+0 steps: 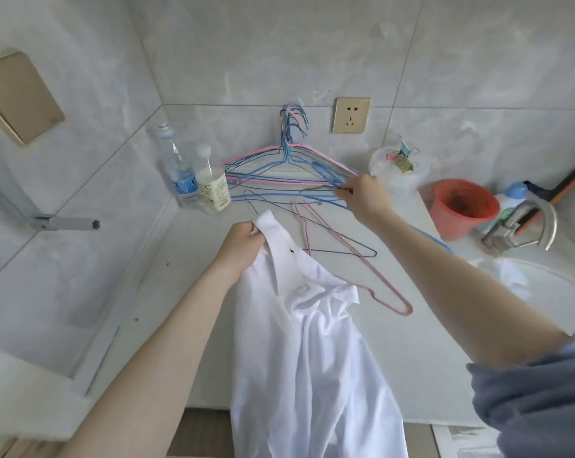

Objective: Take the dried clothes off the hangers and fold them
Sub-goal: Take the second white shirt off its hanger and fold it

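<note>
A white collared shirt (309,352) hangs from my left hand (243,246), which grips its collar above the white countertop (411,352); its lower part drapes over the counter's front edge. My right hand (365,196) reaches to the back wall and pinches a blue wire hanger in the bundle of pink, blue and dark wire hangers (286,173) that hangs from a wall hook. A pink hanger (375,285) and a dark hanger (339,236) lie loose on the counter, right of the shirt's collar.
Two plastic bottles (196,180) stand at the back left corner. A wall socket (351,115), a plastic bag with binder clips (401,160), an orange bucket (461,206), a tap (517,229) and a sink (544,282) are to the right.
</note>
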